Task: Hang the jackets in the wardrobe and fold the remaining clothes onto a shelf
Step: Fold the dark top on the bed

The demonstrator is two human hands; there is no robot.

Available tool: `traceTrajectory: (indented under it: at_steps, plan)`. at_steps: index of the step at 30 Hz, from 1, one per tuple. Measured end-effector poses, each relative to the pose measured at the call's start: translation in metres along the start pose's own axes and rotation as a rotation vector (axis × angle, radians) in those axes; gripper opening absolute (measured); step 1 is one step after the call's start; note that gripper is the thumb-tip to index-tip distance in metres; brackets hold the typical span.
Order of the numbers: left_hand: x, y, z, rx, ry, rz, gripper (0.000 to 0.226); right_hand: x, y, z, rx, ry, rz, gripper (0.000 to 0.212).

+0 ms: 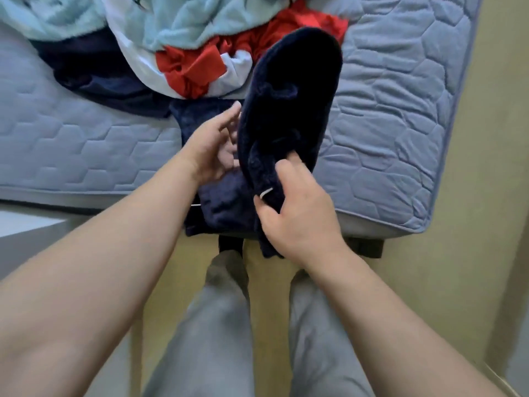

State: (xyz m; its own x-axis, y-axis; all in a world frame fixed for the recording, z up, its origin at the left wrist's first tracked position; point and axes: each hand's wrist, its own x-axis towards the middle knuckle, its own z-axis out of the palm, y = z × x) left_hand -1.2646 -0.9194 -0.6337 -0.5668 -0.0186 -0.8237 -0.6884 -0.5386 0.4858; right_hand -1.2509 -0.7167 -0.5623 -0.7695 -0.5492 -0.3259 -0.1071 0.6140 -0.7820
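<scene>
A dark navy fleece garment (pixel 289 104) is lifted above the bed's front edge, bunched into a long fold. My right hand (pixel 297 213) grips its lower end, fingers curled into the fabric near a small white loop. My left hand (pixel 211 150) is beside the garment's left side with fingers relaxed and spread, fingertips at the fabric's edge; I cannot tell if they touch it. More navy fleece (pixel 220 204) lies under the hands and hangs over the mattress edge.
A pile of clothes lies on the blue quilted mattress (pixel 400 110): light blue fleece (pixel 183 21), a red garment (pixel 194 67), white cloth (pixel 137 61) and another navy piece (pixel 100 73). My legs in grey trousers (pixel 217 325) stand on the beige floor (pixel 429 282) by the bed.
</scene>
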Motion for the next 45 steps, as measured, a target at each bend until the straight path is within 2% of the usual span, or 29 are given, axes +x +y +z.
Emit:
traceTrajectory:
  at_steps: [1,2,4,6,8,11,13,15,17,19,21,23,24,26,29,33,35,37,39,42,45]
  plan:
    - [-0.012,0.007,-0.018,-0.035,-0.095,0.008,0.070,0.002,-0.012,0.017,-0.057,-0.025,-0.007,0.026]
    - [-0.026,0.009,-0.035,-0.069,-0.187,0.057,0.082,0.004,-0.022,0.034,-0.108,-0.050,-0.011,0.026]
    - [-0.050,0.010,-0.063,-0.055,-0.296,0.090,0.084,0.010,-0.041,0.071,-0.180,-0.088,-0.022,0.026]
    - [-0.058,0.006,-0.083,-0.006,-0.153,0.126,0.059,0.018,-0.054,0.106,-0.222,-0.125,-0.030,0.024]
    - [-0.049,0.000,-0.093,0.019,0.133,0.223,0.038,0.032,-0.058,0.133,-0.237,-0.187,-0.009,0.024]
    - [-0.021,-0.011,-0.105,0.040,0.521,0.234,0.039,0.051,-0.045,0.150,-0.214,-0.354,0.000,0.034]
    - [-0.003,-0.020,-0.115,0.029,0.650,0.145,0.042,0.055,-0.031,0.144,-0.166,-0.420,-0.015,0.052]
    - [0.008,-0.027,-0.124,0.007,0.719,-0.015,0.062,0.052,-0.016,0.132,-0.086,-0.251,-0.005,0.056]
    - [0.013,-0.028,-0.129,0.067,0.742,-0.129,0.089,0.051,0.003,0.124,-0.136,0.088,0.034,0.052]
    - [0.015,-0.030,-0.137,0.150,0.684,-0.188,0.109,0.056,0.027,0.121,-0.205,0.311,0.236,0.062]
    - [0.017,-0.032,-0.146,0.200,0.602,-0.229,0.120,0.066,0.049,0.125,-0.050,0.280,0.596,0.079]
    - [0.019,-0.038,-0.153,0.208,0.474,-0.265,0.122,0.071,0.067,0.133,0.294,0.161,0.792,0.075]
    - [0.019,-0.042,-0.155,0.195,0.399,-0.280,0.119,0.071,0.074,0.137,0.411,0.126,0.808,0.065]
    - [0.017,-0.049,-0.155,0.158,0.287,-0.294,0.111,0.070,0.084,0.140,0.463,0.133,0.752,0.053]
    - [0.004,-0.047,-0.142,0.045,0.120,-0.287,0.093,0.065,0.081,0.120,0.580,0.101,0.712,0.045]
    - [-0.036,-0.015,-0.101,0.070,0.146,-0.245,0.073,0.019,0.042,0.056,0.734,0.016,0.684,0.041]
    - [-0.071,0.007,-0.074,0.185,0.192,-0.233,0.048,-0.021,0.013,0.020,0.806,0.032,0.711,0.036]
    - [-0.106,0.026,-0.043,0.312,0.160,-0.229,0.028,-0.066,-0.016,-0.015,0.891,0.060,0.760,0.033]
    - [-0.143,0.040,-0.011,0.422,0.093,-0.240,0.035,-0.112,-0.046,-0.041,0.948,0.119,0.798,0.032]
    - [-0.192,0.060,0.037,0.565,-0.047,-0.285,0.031,-0.181,-0.092,-0.062,0.998,0.277,0.840,0.034]
    - [-0.229,0.073,0.084,0.741,-0.236,-0.318,0.051,-0.245,-0.134,-0.071,1.065,0.502,0.866,0.037]
